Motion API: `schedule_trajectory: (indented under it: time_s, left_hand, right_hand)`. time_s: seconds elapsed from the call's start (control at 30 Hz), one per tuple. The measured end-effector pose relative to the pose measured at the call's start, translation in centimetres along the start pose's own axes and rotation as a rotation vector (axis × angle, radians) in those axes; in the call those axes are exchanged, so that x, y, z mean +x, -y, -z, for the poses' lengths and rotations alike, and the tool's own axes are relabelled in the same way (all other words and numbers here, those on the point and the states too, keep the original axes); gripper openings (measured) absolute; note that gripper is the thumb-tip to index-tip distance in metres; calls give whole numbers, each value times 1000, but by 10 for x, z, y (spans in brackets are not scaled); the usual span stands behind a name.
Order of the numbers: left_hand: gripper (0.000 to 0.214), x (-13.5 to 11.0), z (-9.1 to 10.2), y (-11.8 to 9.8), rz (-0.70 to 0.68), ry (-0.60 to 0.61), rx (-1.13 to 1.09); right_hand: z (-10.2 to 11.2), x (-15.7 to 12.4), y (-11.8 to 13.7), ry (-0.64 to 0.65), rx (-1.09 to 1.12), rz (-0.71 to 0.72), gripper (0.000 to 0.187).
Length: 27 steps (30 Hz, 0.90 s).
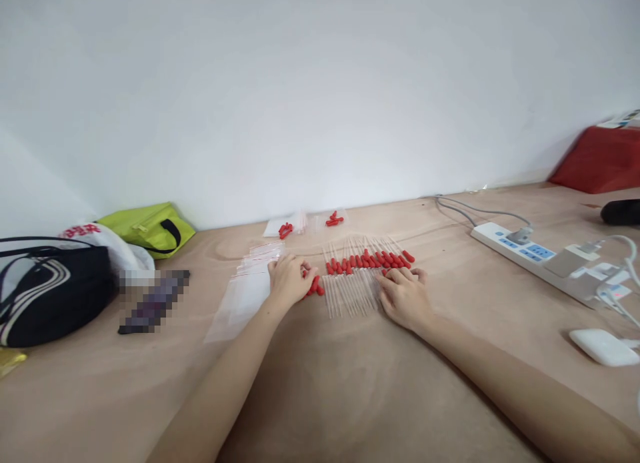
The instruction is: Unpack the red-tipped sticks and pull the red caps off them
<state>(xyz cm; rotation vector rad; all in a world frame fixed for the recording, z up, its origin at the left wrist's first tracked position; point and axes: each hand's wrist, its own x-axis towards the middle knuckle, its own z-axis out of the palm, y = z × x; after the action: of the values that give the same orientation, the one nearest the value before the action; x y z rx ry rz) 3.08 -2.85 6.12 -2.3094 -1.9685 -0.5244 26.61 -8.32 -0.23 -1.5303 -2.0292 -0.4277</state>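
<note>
Two rows of thin, pale, see-through sticks (pixel 350 296) lie on the table, with red pieces (pixel 367 259) along the line where the rows meet. My left hand (pixel 290 279) is at the left end, fingers curled with a small red piece (pixel 305 273) showing between thumb and fingers. Several loose red pieces (pixel 315 287) lie beside and partly under it. At the right end of the front row, my right hand (pixel 407 297) rests with bent fingers closed; what they hold is hidden. Overlapping clear zip bags (pixel 245 289) with red strips lie left of my left hand.
Small bags near the wall bear red pieces (pixel 285 231) and more red pieces (pixel 334 219). At left are a black bag (pixel 60 296), a lime-green bag (pixel 150 226) and a blurred dark object (pixel 155 303). A power strip (pixel 530 253), cables and a white case (pixel 603 347) lie right.
</note>
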Motion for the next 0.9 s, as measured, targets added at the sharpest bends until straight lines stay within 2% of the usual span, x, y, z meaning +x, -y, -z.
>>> schedule_trajectory:
  time_s: [0.2, 0.33, 0.57, 0.9]
  left_hand:
    - [23, 28, -15, -26, -2, 127, -19]
    - [29, 36, -26, -38, -8, 186, -10]
    - [29, 30, -39, -37, -54, 191, 32]
    - [21, 35, -39, -46, 61, 124, 48]
  right_hand:
    - [4, -1, -3, 33, 14, 44, 22]
    - [4, -1, -7, 34, 49, 20, 24]
    - [0, 1, -14, -103, 117, -104, 25]
    - [0, 2, -12, -138, 135, -130, 23]
